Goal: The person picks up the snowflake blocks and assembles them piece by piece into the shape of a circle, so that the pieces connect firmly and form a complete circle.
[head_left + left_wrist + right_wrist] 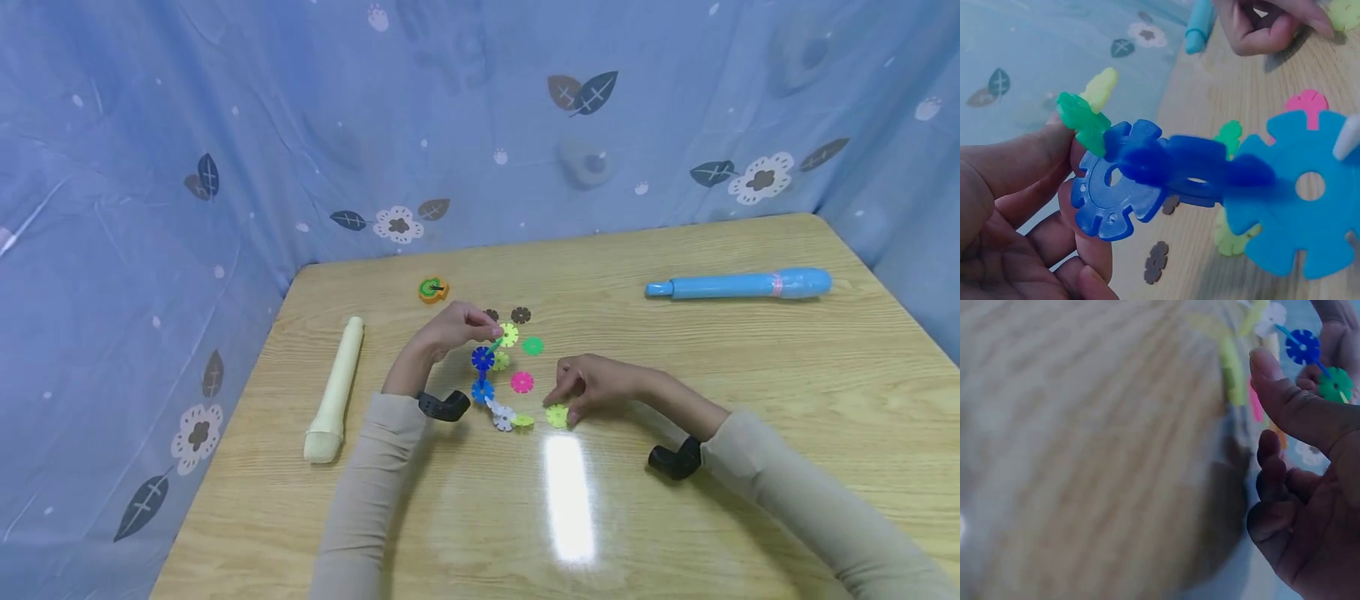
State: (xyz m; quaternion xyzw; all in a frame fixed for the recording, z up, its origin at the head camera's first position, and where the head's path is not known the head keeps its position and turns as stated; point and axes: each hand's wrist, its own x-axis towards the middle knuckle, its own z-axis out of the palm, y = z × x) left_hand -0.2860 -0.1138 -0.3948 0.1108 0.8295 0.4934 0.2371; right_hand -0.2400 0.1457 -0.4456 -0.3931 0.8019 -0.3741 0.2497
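Observation:
My left hand (457, 327) pinches one end of a chain of notched plastic discs between thumb and fingers. The chain runs from a yellow disc (508, 335) and a green disc (1084, 122) through dark blue discs (1107, 181) and a light blue disc (1266, 219) to white discs (504, 417) and a yellow-green disc (522, 421). My right hand (596, 387) is low over the table, thumb and index finger apart at the edges of a loose yellow-green disc (557, 416). Loose pink (522, 382), green (533, 346) and brown discs (521, 315) lie between the hands.
An orange and green tree-shaped piece (432, 289) lies at the back left of the wooden table (675, 533). A cream stick-shaped object (337, 387) lies to the left, a blue one (742, 285) at the back right. Patterned blue cloth (480, 125) hangs behind.

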